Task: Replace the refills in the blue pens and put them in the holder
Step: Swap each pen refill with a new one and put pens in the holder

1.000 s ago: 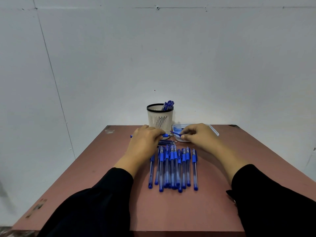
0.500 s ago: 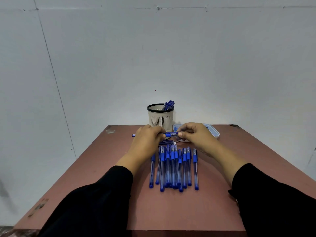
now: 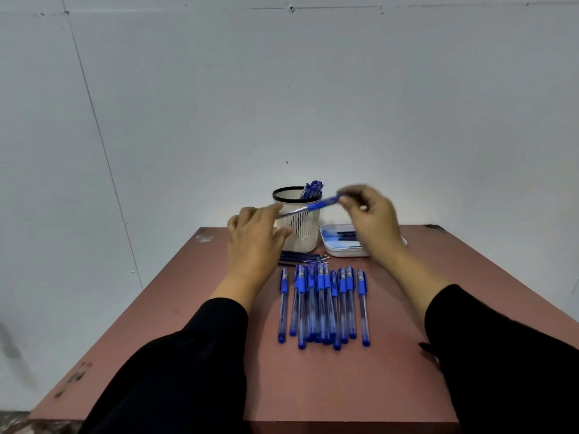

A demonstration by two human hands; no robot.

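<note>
Pinching blue pen [image 3: 316, 206] above holder [image 3: 299, 225] rim, right hand [image 3: 372, 220] fingers, left hand [image 3: 255, 238] fingers relaxed beside it.

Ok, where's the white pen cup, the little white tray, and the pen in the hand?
white slotted pen cup with black rim [image 3: 302, 233], head view, slotted front wall
shallow white plastic tray [image 3: 343, 252], head view, near rim
blue pen held up [image 3: 321, 204], head view, blue grip

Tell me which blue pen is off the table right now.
The pen held by the right hand, raised before the holder.
</note>
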